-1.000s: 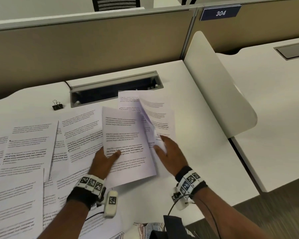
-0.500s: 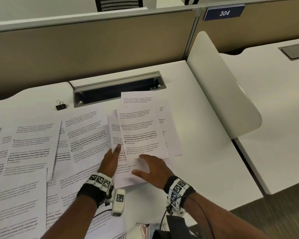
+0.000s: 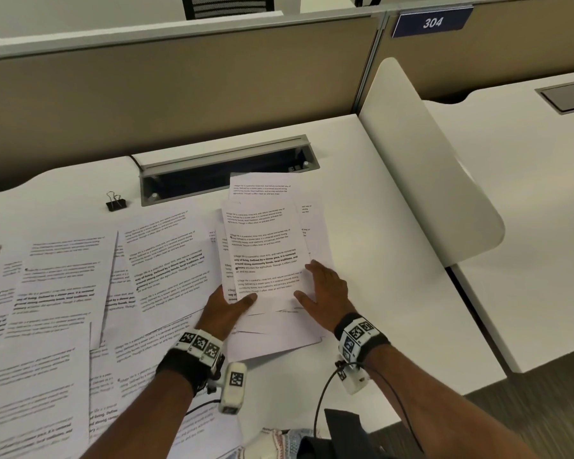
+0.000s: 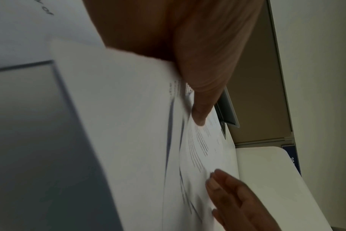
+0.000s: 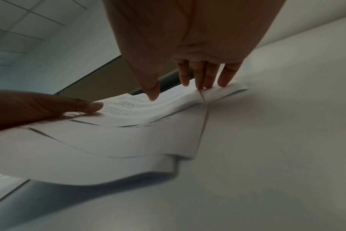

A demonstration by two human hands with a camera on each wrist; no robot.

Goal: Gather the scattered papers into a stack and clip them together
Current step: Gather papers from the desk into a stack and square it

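Observation:
A loose stack of printed papers [image 3: 265, 246] lies on the white desk [image 3: 395, 293], its sheets fanned and uneven. My left hand [image 3: 227, 308] holds the stack's lower left corner: the thumb lies on top, and the other fingers are hidden under the sheets [image 4: 128, 125]. My right hand [image 3: 325, 293] rests flat on the stack's lower right edge, its straight fingers [image 5: 203, 75] touching the paper [image 5: 138, 137]. More sheets [image 3: 63, 276] lie scattered across the left of the desk. A black binder clip [image 3: 116, 203] stands alone at the back left.
An open grey cable tray [image 3: 226, 170] sits just behind the stack. A beige partition [image 3: 179, 94] closes the back. A white rounded divider [image 3: 428, 177] rises along the desk's right side, with another desk [image 3: 527, 226] beyond it.
The sheet my right hand held now lies on the stack. My right hand moved to the stack's right edge and my left thumb came over the lower left corner.

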